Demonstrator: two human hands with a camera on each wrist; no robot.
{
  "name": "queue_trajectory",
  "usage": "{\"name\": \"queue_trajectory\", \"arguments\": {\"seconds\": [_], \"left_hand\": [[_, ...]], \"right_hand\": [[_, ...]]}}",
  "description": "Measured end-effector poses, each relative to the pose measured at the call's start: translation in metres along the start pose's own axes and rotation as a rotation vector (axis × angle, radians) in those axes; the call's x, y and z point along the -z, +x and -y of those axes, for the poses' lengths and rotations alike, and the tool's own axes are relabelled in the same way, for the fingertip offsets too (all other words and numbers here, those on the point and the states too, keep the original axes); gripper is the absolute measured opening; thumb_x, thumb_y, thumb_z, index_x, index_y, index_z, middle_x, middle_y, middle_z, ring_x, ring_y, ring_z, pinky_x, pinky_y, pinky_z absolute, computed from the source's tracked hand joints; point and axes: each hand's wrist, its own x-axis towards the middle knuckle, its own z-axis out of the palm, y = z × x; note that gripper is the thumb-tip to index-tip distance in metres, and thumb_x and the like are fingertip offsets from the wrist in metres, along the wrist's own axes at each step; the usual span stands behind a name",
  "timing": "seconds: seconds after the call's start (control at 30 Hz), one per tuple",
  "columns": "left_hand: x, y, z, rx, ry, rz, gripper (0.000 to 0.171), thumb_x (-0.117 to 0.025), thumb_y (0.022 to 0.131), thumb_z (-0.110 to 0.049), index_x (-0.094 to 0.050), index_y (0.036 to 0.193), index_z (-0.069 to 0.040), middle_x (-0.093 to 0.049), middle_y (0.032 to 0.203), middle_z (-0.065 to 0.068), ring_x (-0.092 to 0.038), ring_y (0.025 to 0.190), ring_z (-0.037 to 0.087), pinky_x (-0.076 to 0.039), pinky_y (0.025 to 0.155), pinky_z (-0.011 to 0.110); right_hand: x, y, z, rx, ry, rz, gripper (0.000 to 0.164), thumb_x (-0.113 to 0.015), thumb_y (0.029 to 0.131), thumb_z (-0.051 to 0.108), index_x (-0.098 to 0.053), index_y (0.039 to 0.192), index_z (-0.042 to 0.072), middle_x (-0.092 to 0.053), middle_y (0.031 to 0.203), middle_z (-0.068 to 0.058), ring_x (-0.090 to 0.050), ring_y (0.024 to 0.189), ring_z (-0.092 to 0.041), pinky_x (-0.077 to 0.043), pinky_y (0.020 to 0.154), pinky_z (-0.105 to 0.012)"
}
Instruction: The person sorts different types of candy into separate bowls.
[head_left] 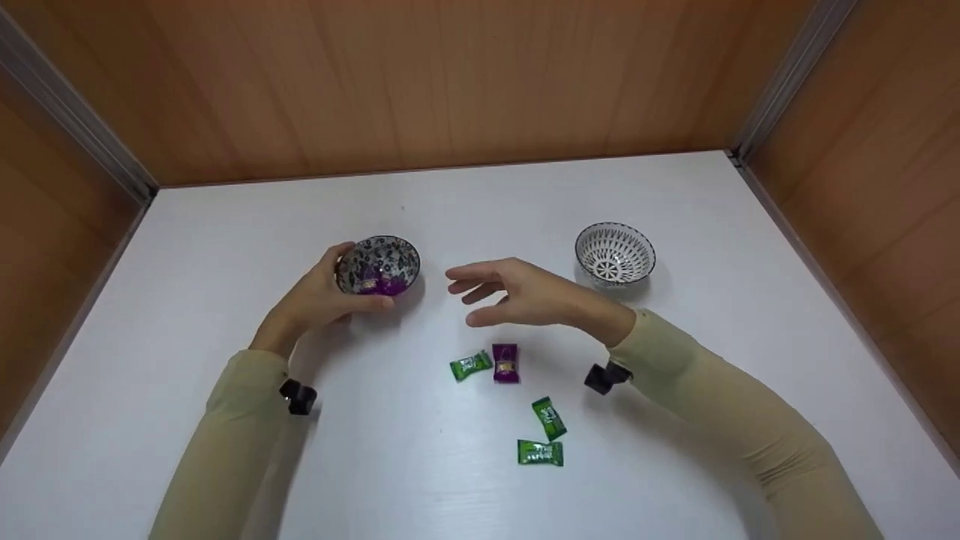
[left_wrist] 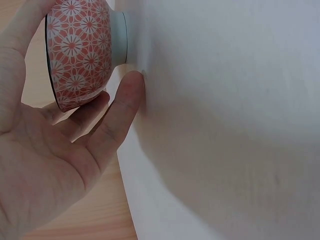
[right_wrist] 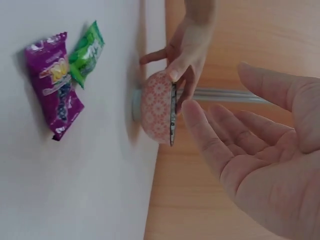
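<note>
A small bowl [left_wrist: 80, 50], red-and-white flowered outside and dark-patterned inside, stands at the left of the white table. My left hand [head_left: 319, 296] holds it by the side, thumb at the near rim and fingers around the far side. Purple-wrapped candies [head_left: 382, 282] lie in its bottom. My right hand [head_left: 525, 292] hovers between the two bowls, fingers apart and nothing in them. Below it, a purple candy [head_left: 505, 364] lies beside a green candy [head_left: 471, 365]. Closer to me are two more green candies, one slanted [head_left: 550, 418] and one level [head_left: 540, 453].
A second bowl [head_left: 615, 255], white with dark streaks inside, stands to the right, beyond my right wrist. Wood-grain panels [head_left: 450, 82] enclose the white tabletop [head_left: 390, 465] at the back and both sides. A small black device [head_left: 298, 397] is strapped at each wrist.
</note>
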Motion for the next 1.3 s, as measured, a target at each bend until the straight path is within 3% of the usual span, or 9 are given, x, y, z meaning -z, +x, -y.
{"name": "queue_trajectory", "arguments": {"seconds": [0.23,0.47,0.57,0.7,0.8,0.9,0.97,1.13,1.3], "left_hand": [[-0.001,-0.001,0.0,-0.015,-0.014,0.005,0.132,-0.091,0.069,-0.054,-0.006,0.164,-0.019,-0.019,0.165,0.019,-0.024,0.148,0.041,-0.027,0.116,0.06],[-0.003,0.003,-0.005,-0.004,-0.028,0.007,0.13,-0.092,0.069,-0.05,-0.007,0.164,-0.02,-0.021,0.164,0.018,-0.032,0.143,0.04,-0.05,0.1,0.05],[-0.002,0.003,-0.005,-0.006,-0.035,0.006,0.131,-0.092,0.068,-0.051,-0.007,0.164,-0.021,-0.021,0.164,0.018,-0.034,0.142,0.04,-0.053,0.096,0.048],[-0.001,0.001,-0.002,-0.012,-0.036,-0.003,0.131,-0.093,0.068,-0.051,-0.008,0.164,-0.02,-0.021,0.164,0.018,-0.032,0.143,0.039,-0.046,0.104,0.052],[-0.002,0.001,-0.001,-0.016,-0.046,-0.001,0.131,-0.093,0.069,-0.05,-0.008,0.164,-0.02,-0.02,0.165,0.017,-0.027,0.146,0.039,-0.039,0.11,0.055],[-0.003,0.0,0.0,-0.017,-0.055,0.001,0.13,-0.093,0.07,-0.048,-0.008,0.163,-0.019,-0.021,0.165,0.017,-0.027,0.147,0.039,-0.04,0.11,0.055],[-0.004,0.0,0.0,-0.016,-0.07,0.008,0.129,-0.093,0.07,-0.046,-0.008,0.164,-0.02,-0.021,0.164,0.016,-0.031,0.144,0.039,-0.049,0.101,0.051],[-0.002,0.0,0.001,-0.001,-0.068,0.012,0.129,-0.093,0.07,-0.047,-0.008,0.164,-0.022,-0.019,0.165,0.017,-0.038,0.136,0.037,-0.057,0.087,0.043],[-0.003,-0.001,0.0,0.004,-0.062,0.012,0.129,-0.093,0.07,-0.047,-0.007,0.164,-0.024,-0.019,0.165,0.018,-0.038,0.135,0.038,-0.057,0.086,0.042]], "right_hand": [[-0.001,-0.036,-0.025,-0.036,-0.072,0.013,0.073,-0.077,0.092,0.018,-0.041,0.155,0.007,-0.049,0.151,-0.014,-0.05,0.135,-0.034,-0.052,0.101,-0.042],[0.001,-0.056,-0.051,-0.118,-0.08,0.007,0.089,-0.083,0.087,0.026,-0.034,0.158,0.007,-0.041,0.157,-0.015,-0.043,0.14,-0.031,-0.047,0.106,-0.044],[0.0,-0.056,-0.057,-0.133,-0.07,0.018,0.094,-0.085,0.085,0.026,-0.03,0.159,0.006,-0.038,0.159,-0.015,-0.041,0.142,-0.031,-0.047,0.106,-0.042],[-0.005,-0.052,-0.061,-0.138,-0.062,0.034,0.096,-0.086,0.084,0.025,-0.029,0.159,0.003,-0.04,0.157,-0.017,-0.042,0.142,-0.031,-0.05,0.102,-0.038],[-0.006,-0.048,-0.064,-0.148,-0.088,0.031,0.094,-0.087,0.083,0.025,-0.032,0.157,0.001,-0.044,0.153,-0.018,-0.044,0.14,-0.03,-0.051,0.1,-0.036],[-0.008,-0.045,-0.068,-0.164,-0.12,0.02,0.09,-0.087,0.082,0.026,-0.038,0.154,0.002,-0.049,0.149,-0.016,-0.048,0.135,-0.029,-0.051,0.1,-0.035],[-0.006,-0.045,-0.069,-0.173,-0.144,0.016,0.088,-0.088,0.082,0.027,-0.042,0.152,0.003,-0.052,0.146,-0.014,-0.05,0.131,-0.027,-0.051,0.099,-0.034],[-0.007,-0.045,-0.069,-0.175,-0.175,0.027,0.083,-0.088,0.081,0.028,-0.047,0.149,0.003,-0.054,0.139,-0.01,-0.053,0.126,-0.025,-0.052,0.097,-0.032],[-0.008,-0.044,-0.066,-0.171,-0.215,0.02,0.076,-0.088,0.081,0.025,-0.052,0.144,0.001,-0.058,0.133,-0.01,-0.056,0.12,-0.024,-0.052,0.097,-0.033]]}}
